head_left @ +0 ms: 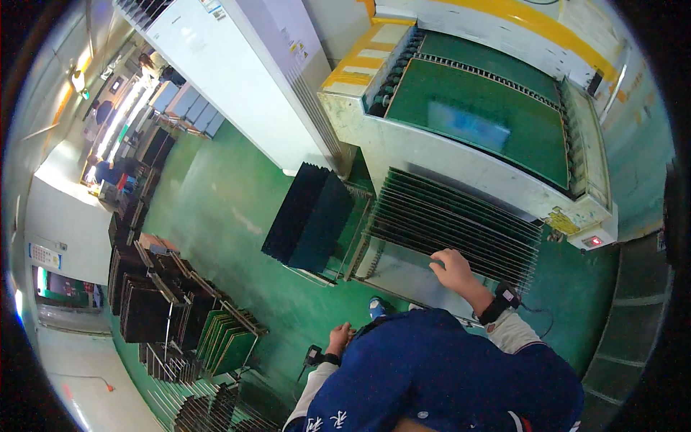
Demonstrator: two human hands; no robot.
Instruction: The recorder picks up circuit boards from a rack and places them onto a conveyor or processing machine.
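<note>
Right hand [452, 268]: grasping the nearest green panel [461, 223] in one rack; too many to count.
Left hand [339, 337]: clenched, empty, at seven o'clock.
Dark stack [308, 216]: one, at ten o'clock.

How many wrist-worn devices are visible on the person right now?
2: one black wrist device on the right arm behind the right hand, another on the left, behind the left hand.

A single head-worn fisheye view looks steeply down from above the person's shoulders, so the blue jacket [446, 374] fills the lower edge at close range. The view faces forward over a rack of upright panels [453, 227] to a machine with a green bed [479, 115] at mid distance. The green floor [216, 209] recedes toward the upper left, and straight edges bow near the dark circular rim.
</note>
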